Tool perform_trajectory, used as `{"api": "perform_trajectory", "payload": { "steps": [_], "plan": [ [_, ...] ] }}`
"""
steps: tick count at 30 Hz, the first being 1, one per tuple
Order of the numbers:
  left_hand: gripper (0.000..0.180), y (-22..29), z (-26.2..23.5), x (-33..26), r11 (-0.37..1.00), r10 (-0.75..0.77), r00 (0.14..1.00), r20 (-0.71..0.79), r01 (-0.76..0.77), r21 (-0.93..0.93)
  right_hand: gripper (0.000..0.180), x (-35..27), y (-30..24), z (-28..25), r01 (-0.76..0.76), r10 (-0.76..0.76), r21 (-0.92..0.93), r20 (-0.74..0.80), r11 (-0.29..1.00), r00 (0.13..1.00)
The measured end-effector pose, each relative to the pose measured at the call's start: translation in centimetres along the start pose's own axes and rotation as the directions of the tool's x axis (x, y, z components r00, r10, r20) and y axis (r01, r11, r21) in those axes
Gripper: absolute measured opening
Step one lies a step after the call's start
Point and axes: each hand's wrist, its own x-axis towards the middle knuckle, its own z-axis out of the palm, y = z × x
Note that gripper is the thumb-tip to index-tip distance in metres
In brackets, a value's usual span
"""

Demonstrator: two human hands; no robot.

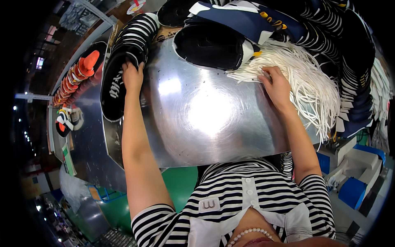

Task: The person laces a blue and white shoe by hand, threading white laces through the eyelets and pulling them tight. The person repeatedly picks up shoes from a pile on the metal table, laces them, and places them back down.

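My left hand is at the far left of the metal tabletop, its fingers closed on the edge of a black shoe upper with white lacing marks. This upper lies at the near end of a curved row of nested black-and-white shoe uppers. On the right, my right hand rests at the left edge of a large loose bundle of white shoelaces. Its thumb and fingers are bent together on some of the laces; exactly how many they pinch is hidden.
A single black upper with a white-and-yellow end lies at the table's back, beside navy uppers. Stacked dark uppers line the right. Orange uppers stand at far left. The shiny metal tabletop ends close to my body.
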Motion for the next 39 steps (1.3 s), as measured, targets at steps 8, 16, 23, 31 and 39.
{"api": "perform_trajectory", "payload": {
  "steps": [8, 16, 23, 31, 39],
  "plan": [
    [0.052, 14.4, -0.2, -6.0, 0.670, -0.019, 1.000, 0.016, 0.025, -0.742, 0.016, -0.9, -2.7, -3.3, -0.048, 0.019, 0.190, 0.152, 0.981, 0.988],
    [0.038, 14.6, 5.9, 0.0, 0.610, -0.194, 0.966, 0.172, 0.256, -0.749, 0.015, -6.2, -11.0, -13.8, -0.541, -0.117, 0.830, 0.556, 0.138, 0.823],
    [0.025, 16.6, -12.7, -6.2, 0.407, -0.427, 0.807, -0.408, -0.231, -0.884, 0.010, -10.2, -6.7, -12.6, -0.612, 0.007, 0.770, 0.621, 0.180, 0.783],
    [0.040, 30.5, -13.1, -24.9, 0.728, 0.500, 0.865, 0.048, -0.390, -0.564, 0.012, -10.8, -11.6, -16.8, -0.495, -0.276, 0.844, 0.435, -0.207, 0.857],
    [0.022, 22.1, -17.3, -20.8, 0.866, 0.383, 0.923, -0.042, -0.374, -0.332, 0.012, -11.4, -8.5, -9.7, -0.697, -0.022, 0.702, 0.707, 0.144, 0.707]
  ]
}}
